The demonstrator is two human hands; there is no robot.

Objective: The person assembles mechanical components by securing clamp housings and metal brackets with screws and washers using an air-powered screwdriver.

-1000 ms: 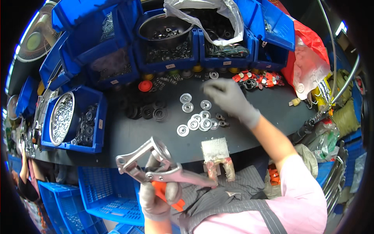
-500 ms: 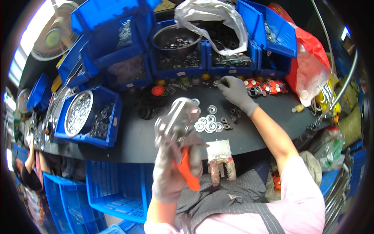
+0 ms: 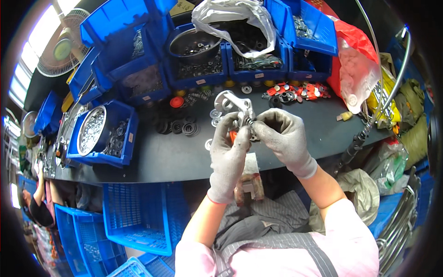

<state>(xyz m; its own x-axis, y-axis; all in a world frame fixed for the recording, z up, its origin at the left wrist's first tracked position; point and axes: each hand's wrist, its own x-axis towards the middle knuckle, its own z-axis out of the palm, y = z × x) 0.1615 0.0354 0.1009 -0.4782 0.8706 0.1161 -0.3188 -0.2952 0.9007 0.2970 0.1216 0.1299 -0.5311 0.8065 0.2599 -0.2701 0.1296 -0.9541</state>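
Over the front part of the dark table, my gloved left hand (image 3: 228, 159) is closed around a silver metal bracket assembly (image 3: 235, 100), whose curved end points away from me. A bit of an orange part (image 3: 233, 135) shows between the left fingers. My gloved right hand (image 3: 287, 144) is closed in a pinch against the assembly's right side. At its fingertips is a small dark ridged piece (image 3: 249, 122), perhaps a spring, mostly hidden by fingers. Beyond the left hand lie metal washers (image 3: 215, 114), partly covered by the hands. Below them a metal block (image 3: 251, 165) stands at the table edge.
Blue bins (image 3: 198, 82) of small parts line the back. Another blue bin (image 3: 127, 157) with a round metal bowl stands left. Black rings (image 3: 177, 126), an orange cap (image 3: 176, 102) and orange pieces (image 3: 312, 91) lie on the table. A person (image 3: 39, 203) is at far left.
My right hand has come back from the rear of the table to the assembly. My left hand has moved away from me and rightward with it, and the view has shifted slightly.
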